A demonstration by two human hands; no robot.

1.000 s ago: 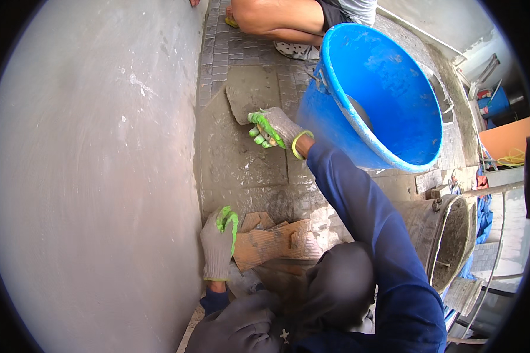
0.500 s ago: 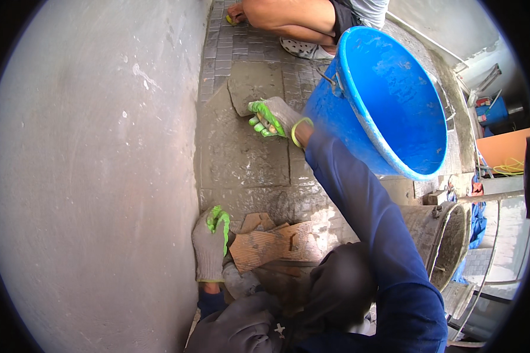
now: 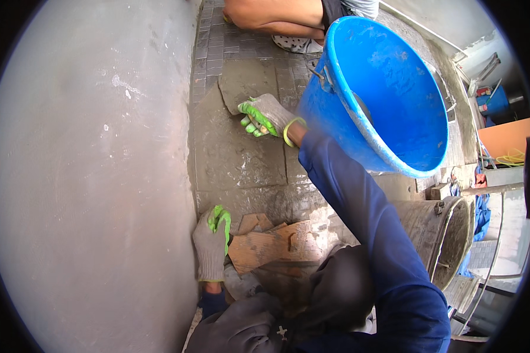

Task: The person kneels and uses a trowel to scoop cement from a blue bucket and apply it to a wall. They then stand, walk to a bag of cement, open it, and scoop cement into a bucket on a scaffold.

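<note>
My right hand [image 3: 264,115], in a grey knit glove with a green palm, is closed round the handle of a trowel. The flat grey trowel blade [image 3: 237,88], smeared with mortar, lies over the wet mortar [image 3: 238,156] on the floor. Its handle is mostly hidden by my fingers. My left hand [image 3: 211,244], gloved alike, is low beside the wall with its fingers loosely bent and apart. Nothing shows in it. Just right of it lie broken brown ribbed tile pieces [image 3: 268,247].
A grey wall [image 3: 94,176] runs along the left. A large blue tub [image 3: 312,109] stands tilted beside my right forearm, with a mortar-crusted bucket [image 3: 418,226] nearer me. Another person [image 3: 282,15] crouches at the far end on small grey pavers [image 3: 209,50].
The view has shifted slightly, so the tub and the other person sit a little higher and farther left. My right hand stays at the trowel over the mortar; my left hand has hardly moved.
</note>
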